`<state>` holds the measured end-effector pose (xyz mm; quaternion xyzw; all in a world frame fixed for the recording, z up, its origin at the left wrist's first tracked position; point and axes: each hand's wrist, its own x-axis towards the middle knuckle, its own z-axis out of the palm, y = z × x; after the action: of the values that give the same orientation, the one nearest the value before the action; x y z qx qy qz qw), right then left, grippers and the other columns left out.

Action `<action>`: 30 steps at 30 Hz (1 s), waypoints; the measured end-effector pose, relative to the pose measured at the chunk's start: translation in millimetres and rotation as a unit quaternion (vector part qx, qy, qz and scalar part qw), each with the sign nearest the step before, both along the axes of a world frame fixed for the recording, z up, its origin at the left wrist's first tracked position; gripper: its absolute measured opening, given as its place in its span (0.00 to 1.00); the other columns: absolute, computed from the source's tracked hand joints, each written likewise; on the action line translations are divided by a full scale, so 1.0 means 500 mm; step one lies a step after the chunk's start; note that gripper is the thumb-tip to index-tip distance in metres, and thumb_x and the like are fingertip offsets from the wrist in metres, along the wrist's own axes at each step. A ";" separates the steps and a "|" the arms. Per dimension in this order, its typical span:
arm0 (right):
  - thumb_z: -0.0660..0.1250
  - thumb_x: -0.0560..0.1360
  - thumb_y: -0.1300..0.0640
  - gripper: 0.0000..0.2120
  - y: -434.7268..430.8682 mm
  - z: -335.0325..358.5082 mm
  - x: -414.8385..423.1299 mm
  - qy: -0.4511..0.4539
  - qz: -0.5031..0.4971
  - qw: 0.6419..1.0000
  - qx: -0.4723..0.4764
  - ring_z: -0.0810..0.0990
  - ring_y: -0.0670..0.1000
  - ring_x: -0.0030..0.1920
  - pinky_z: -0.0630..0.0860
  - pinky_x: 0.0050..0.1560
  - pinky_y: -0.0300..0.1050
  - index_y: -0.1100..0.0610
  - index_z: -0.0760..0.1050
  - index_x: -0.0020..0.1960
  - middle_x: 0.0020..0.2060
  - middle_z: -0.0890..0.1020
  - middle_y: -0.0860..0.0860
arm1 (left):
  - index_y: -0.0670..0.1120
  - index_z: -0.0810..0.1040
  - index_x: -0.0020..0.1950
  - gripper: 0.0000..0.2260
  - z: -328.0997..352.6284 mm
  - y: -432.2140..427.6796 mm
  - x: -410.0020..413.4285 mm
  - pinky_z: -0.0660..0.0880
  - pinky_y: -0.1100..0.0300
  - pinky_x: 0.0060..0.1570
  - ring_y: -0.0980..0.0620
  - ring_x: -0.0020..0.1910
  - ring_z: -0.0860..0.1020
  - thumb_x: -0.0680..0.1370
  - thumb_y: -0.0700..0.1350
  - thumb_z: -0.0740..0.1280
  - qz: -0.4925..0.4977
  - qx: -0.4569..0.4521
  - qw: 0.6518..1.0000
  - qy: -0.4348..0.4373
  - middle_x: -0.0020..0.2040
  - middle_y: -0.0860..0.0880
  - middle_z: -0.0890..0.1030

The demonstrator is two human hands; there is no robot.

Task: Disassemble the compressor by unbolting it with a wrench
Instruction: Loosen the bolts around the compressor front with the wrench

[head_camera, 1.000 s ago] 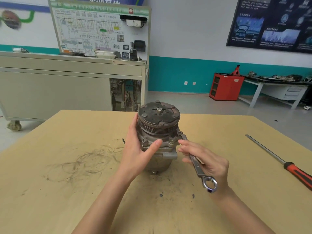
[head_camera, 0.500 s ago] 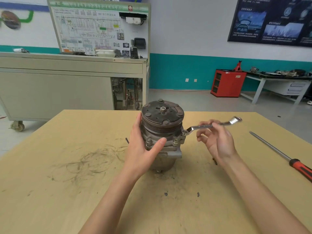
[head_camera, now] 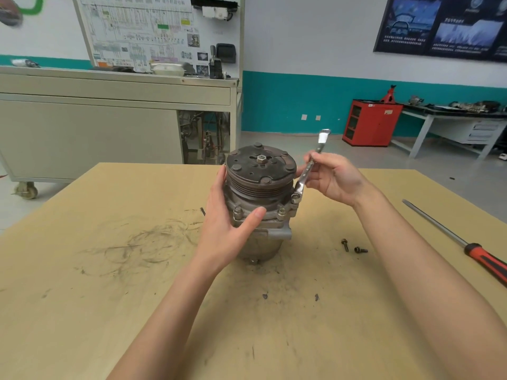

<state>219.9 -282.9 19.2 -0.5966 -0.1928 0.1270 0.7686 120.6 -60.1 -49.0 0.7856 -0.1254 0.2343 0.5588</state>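
Sitting upright in the middle of the bench [head_camera: 96, 283], pulley face up, is the compressor [head_camera: 260, 187]. The left hand [head_camera: 225, 231] is wrapped round its left side, thumb laid across the front of the flange and the rest of the fingers going round the back, mostly hidden, so it's got a proper hold of the body. The right hand [head_camera: 336, 179] has its fingers [head_camera: 315, 161] pinched on the shank of the wrench [head_camera: 308, 171], which stands steeply up. The wrench's lower end sits over a flange bolt [head_camera: 295, 199] on the compressor's right side. Two loose bolts [head_camera: 345, 244] lie on the bench just right of the compressor, close to each other. Well off to the right there's a long screwdriver [head_camera: 482, 259] with a red and black handle, lying flat on the bench.
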 end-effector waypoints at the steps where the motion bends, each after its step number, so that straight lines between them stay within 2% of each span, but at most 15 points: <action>1: 0.51 0.82 0.58 0.13 -0.006 0.002 -0.013 -0.013 -0.025 0.999 0.016 0.84 0.51 0.36 0.79 0.35 0.39 0.58 0.71 0.43 0.36 0.84 0.56 | 0.53 0.49 0.79 0.46 0.000 0.000 0.000 0.60 0.55 0.74 0.59 0.75 0.60 0.67 0.68 0.64 -0.001 0.000 1.000 0.001 0.77 0.54 0.59; 4: 0.51 0.84 0.55 0.14 -0.010 0.006 -0.057 -0.072 -0.149 0.985 0.055 0.84 0.53 0.34 0.79 0.32 0.39 0.58 0.69 0.43 0.36 0.85 0.57 | 0.54 0.50 0.79 0.46 0.000 -0.001 0.000 0.59 0.56 0.74 0.60 0.75 0.59 0.67 0.68 0.64 -0.002 -0.004 1.000 0.002 0.77 0.54 0.60; 8: 0.55 0.82 0.55 0.11 0.019 -0.015 -0.129 -0.236 -0.324 0.916 -0.011 0.84 0.54 0.33 0.79 0.32 0.39 0.57 0.71 0.44 0.36 0.85 0.54 | 0.54 0.50 0.79 0.45 0.000 -0.001 0.001 0.60 0.53 0.75 0.59 0.75 0.60 0.68 0.68 0.65 -0.005 -0.010 1.000 0.000 0.77 0.54 0.60; 11: 0.61 0.80 0.53 0.09 0.044 -0.054 -0.178 -0.398 -0.354 0.844 -0.057 0.85 0.52 0.35 0.82 0.36 0.46 0.56 0.74 0.44 0.37 0.84 0.53 | 0.52 0.50 0.79 0.45 -0.003 0.000 0.002 0.61 0.49 0.75 0.58 0.75 0.59 0.68 0.67 0.65 -0.004 -0.012 1.000 -0.005 0.77 0.53 0.60; 13: 0.63 0.79 0.52 0.12 0.053 -0.078 -0.192 -0.497 -0.368 0.779 -0.102 0.85 0.53 0.36 0.82 0.35 0.53 0.61 0.77 0.47 0.38 0.83 0.57 | 0.52 0.50 0.79 0.45 -0.004 0.000 0.002 0.61 0.49 0.75 0.59 0.75 0.59 0.69 0.67 0.65 -0.005 -0.013 1.000 -0.006 0.78 0.53 0.60; 15: 0.64 0.79 0.56 0.14 0.055 -0.096 -0.195 -0.558 -0.391 0.720 -0.133 0.85 0.55 0.38 0.81 0.34 0.56 0.67 0.79 0.46 0.40 0.84 0.58 | 0.52 0.50 0.79 0.45 -0.004 0.001 0.003 0.61 0.49 0.75 0.59 0.75 0.59 0.69 0.67 0.66 -0.005 -0.014 1.000 -0.007 0.77 0.53 0.60; 17: 0.64 0.79 0.57 0.16 0.058 -0.107 -0.196 -0.571 -0.412 0.697 -0.137 0.85 0.56 0.40 0.81 0.35 0.57 0.70 0.80 0.45 0.41 0.84 0.59 | 0.52 0.51 0.79 0.45 -0.004 0.001 0.003 0.60 0.51 0.75 0.60 0.75 0.59 0.69 0.66 0.66 -0.005 -0.012 1.000 -0.009 0.77 0.54 0.60; 21: 0.63 0.79 0.54 0.18 0.069 -0.113 -0.208 -0.537 -0.393 0.738 -0.110 0.84 0.55 0.46 0.82 0.44 0.57 0.70 0.79 0.48 0.46 0.83 0.60 | 0.53 0.51 0.79 0.44 -0.002 0.001 0.001 0.60 0.58 0.74 0.62 0.74 0.59 0.69 0.67 0.65 -0.008 -0.010 1.000 -0.014 0.77 0.54 0.60; 22: 0.63 0.79 0.53 0.18 0.072 -0.115 -0.213 -0.543 -0.385 0.737 -0.121 0.84 0.54 0.47 0.82 0.47 0.55 0.70 0.80 0.48 0.46 0.83 0.59 | 0.53 0.51 0.79 0.44 -0.002 0.001 0.000 0.60 0.58 0.74 0.62 0.74 0.59 0.69 0.66 0.65 -0.009 -0.010 1.000 -0.016 0.77 0.54 0.60; 23: 0.63 0.79 0.53 0.19 0.074 -0.116 -0.218 -0.559 -0.385 0.720 -0.143 0.84 0.53 0.47 0.82 0.48 0.52 0.70 0.80 0.46 0.46 0.83 0.59 | 0.52 0.51 0.79 0.44 -0.002 0.001 0.000 0.60 0.58 0.74 0.61 0.75 0.59 0.69 0.66 0.65 -0.009 -0.009 1.000 -0.017 0.77 0.54 0.61; 26: 0.62 0.80 0.53 0.20 0.073 -0.119 -0.236 -0.620 -0.399 0.642 -0.213 0.84 0.53 0.46 0.80 0.47 0.43 0.70 0.81 0.43 0.45 0.84 0.60 | 0.51 0.51 0.79 0.45 -0.001 0.001 -0.001 0.60 0.56 0.74 0.60 0.75 0.59 0.69 0.66 0.65 -0.006 -0.006 1.000 -0.015 0.77 0.53 0.61; 30: 0.63 0.79 0.54 0.20 0.075 -0.135 -0.247 -0.658 -0.414 0.572 -0.263 0.85 0.52 0.44 0.76 0.50 0.33 0.70 0.82 0.42 0.46 0.84 0.61 | 0.51 0.51 0.79 0.45 0.001 0.000 -0.003 0.59 0.55 0.75 0.60 0.75 0.59 0.69 0.66 0.64 -0.007 -0.005 1.000 -0.017 0.77 0.53 0.60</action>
<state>96.5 -245.4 -48.4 -0.7065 -0.3355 -0.5871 0.2088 119.2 -59.9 -48.8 0.7779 -0.1389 0.2440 0.5621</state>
